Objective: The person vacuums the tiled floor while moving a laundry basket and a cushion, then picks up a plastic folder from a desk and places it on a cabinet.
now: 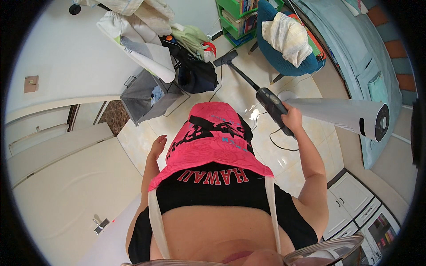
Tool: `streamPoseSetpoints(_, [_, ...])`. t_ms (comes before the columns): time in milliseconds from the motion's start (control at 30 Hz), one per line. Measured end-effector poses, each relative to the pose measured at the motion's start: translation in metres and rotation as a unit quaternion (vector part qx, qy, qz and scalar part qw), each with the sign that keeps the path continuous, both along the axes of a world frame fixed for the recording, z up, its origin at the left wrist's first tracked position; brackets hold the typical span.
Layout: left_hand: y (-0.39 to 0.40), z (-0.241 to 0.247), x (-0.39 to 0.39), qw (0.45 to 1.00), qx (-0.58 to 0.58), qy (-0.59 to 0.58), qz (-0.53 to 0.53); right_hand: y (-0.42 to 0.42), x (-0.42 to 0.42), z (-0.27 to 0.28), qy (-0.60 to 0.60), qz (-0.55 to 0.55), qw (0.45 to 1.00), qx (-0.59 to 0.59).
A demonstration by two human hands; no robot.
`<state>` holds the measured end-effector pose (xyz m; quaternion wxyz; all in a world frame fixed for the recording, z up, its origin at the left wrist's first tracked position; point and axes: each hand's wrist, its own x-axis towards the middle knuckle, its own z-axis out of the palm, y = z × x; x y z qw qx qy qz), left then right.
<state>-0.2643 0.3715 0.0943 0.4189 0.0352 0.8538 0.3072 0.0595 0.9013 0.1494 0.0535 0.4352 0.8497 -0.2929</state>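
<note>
My right hand (293,117) is closed round the handle of a dark stick vacuum cleaner (271,99). Its tube slants away from me to a flat floor head (225,58) on the tiles, between the blue chair and the bags. A dark cord loops below the handle. At my left side, my left hand (159,145) hangs with nothing seen in it, its fingers slightly curled. I wear a pink apron (213,139) over a black top.
A grey fabric laundry basket (143,103) and a black bag (198,76) stand ahead on the left. A blue chair (266,53) bears a cream cloth. On the right rises a white tower fan (336,113), beside a bed (359,60). Thin cords cross the floor.
</note>
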Motion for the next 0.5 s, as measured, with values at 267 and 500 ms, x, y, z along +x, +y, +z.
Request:
streamPoseSetpoints(267, [0.000,0.007,-0.007,0.999,-0.033,0.007,-0.015,0.030,-0.094,-0.057,-0.029,-0.006,0.997,0.066])
streamPoseSetpoints(500, [-0.054,-0.027,-0.015,0.987,-0.070,0.108,-0.099,0.073,-0.110,-0.084,-0.074,-0.047,0.995,0.057])
